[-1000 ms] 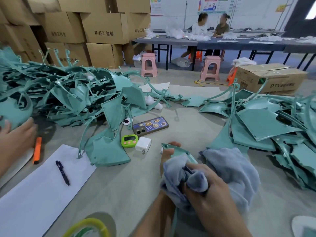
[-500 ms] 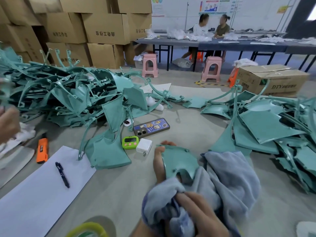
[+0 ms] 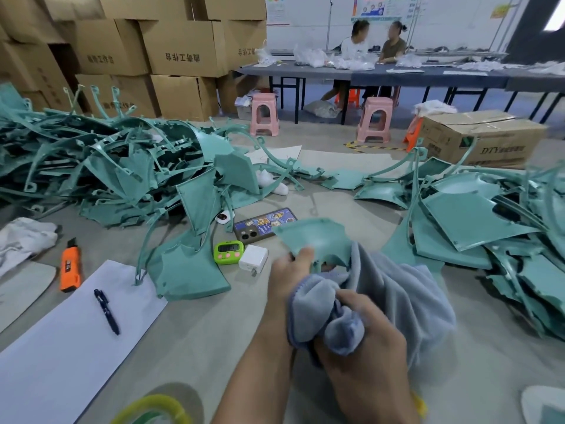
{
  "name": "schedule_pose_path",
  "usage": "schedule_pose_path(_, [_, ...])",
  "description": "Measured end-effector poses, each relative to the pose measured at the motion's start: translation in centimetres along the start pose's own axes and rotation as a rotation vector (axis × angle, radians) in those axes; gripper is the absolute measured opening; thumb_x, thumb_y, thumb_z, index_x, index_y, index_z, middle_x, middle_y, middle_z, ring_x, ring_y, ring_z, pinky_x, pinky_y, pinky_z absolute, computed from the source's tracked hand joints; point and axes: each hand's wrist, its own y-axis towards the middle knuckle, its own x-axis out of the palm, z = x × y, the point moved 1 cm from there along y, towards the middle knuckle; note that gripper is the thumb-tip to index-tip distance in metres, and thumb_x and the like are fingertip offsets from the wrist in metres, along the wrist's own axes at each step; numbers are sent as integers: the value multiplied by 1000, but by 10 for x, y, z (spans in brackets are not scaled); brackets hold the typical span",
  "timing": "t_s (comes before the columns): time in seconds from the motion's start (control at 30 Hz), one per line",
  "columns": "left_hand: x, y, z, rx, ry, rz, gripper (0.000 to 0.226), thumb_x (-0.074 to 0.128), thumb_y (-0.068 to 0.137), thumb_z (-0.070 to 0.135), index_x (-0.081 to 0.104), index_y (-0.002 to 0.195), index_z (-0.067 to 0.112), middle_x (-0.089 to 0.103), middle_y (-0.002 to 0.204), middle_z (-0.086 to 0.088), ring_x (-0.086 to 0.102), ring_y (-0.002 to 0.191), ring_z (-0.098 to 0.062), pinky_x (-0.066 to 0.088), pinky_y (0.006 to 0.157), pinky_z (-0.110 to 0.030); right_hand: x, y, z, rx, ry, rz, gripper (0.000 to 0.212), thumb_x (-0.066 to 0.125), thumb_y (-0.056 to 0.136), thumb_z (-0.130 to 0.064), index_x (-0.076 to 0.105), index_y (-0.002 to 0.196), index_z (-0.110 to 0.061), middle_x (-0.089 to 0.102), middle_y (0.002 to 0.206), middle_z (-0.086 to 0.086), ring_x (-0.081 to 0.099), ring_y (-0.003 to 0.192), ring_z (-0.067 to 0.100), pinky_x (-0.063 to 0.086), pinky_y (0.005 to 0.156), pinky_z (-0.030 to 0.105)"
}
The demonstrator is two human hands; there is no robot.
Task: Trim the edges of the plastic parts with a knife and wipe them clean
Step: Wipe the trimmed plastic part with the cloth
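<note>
My left hand (image 3: 289,275) grips a teal plastic part (image 3: 316,238) by its lower edge, thumb on its face, holding it tilted up over the floor. My right hand (image 3: 363,356) clutches a bunched grey-blue cloth (image 3: 394,301) against the part's lower end; the cloth drapes to the right and hides the rest of the part. An orange utility knife (image 3: 71,269) lies on the floor at the left, apart from both hands.
Teal part piles sit at left (image 3: 107,175) and right (image 3: 489,221). A phone (image 3: 265,224), green timer (image 3: 228,251), white charger (image 3: 253,259), white paper (image 3: 61,347) with a pen (image 3: 107,311), white rag (image 3: 21,240). Cardboard boxes, pink stools and two seated people behind.
The part has come up out of the cloth and shows more of its face. My right hand slid the cloth down toward me. Another person's hand at the left edge has gone, leaving the knife uncovered.
</note>
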Motion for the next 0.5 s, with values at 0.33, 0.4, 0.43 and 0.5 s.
schedule_pose_path(0.33, [-4, 5, -21, -187, -874, 249, 15, 50, 99, 7, 63, 100, 0, 70, 68, -13, 67, 45, -21, 56, 44, -31, -25, -41, 17, -29, -59, 57, 27, 74, 72, -13, 80, 96, -24, 73, 94, -11, 70, 80, 6, 51, 74, 21])
schedule_pose_path(0.4, [-13, 5, -24, -179, -947, 294, 16, 48, 101, 9, 63, 96, 4, 70, 61, -9, 65, 42, -18, 52, 40, -26, -40, -33, 27, 124, -12, 42, 22, 76, 79, -19, 76, 89, -39, 70, 85, -18, 68, 83, 3, 48, 76, 16])
schedule_pose_path(0.43, [-18, 7, -24, -170, -952, 327, 16, 49, 101, 9, 64, 99, 5, 70, 65, -9, 64, 42, -17, 51, 39, -24, -48, -28, 38, 275, -8, 29, 21, 79, 79, -24, 70, 82, -43, 68, 78, -18, 67, 81, 5, 46, 73, 19])
schedule_pose_path(0.5, [-33, 16, -21, -132, -929, 350, 16, 49, 101, 8, 63, 109, 5, 71, 74, -11, 65, 44, -17, 51, 39, -22, -65, -22, 62, 507, -65, 63, 24, 81, 75, -26, 67, 81, -45, 67, 75, -11, 68, 84, 20, 46, 72, 29])
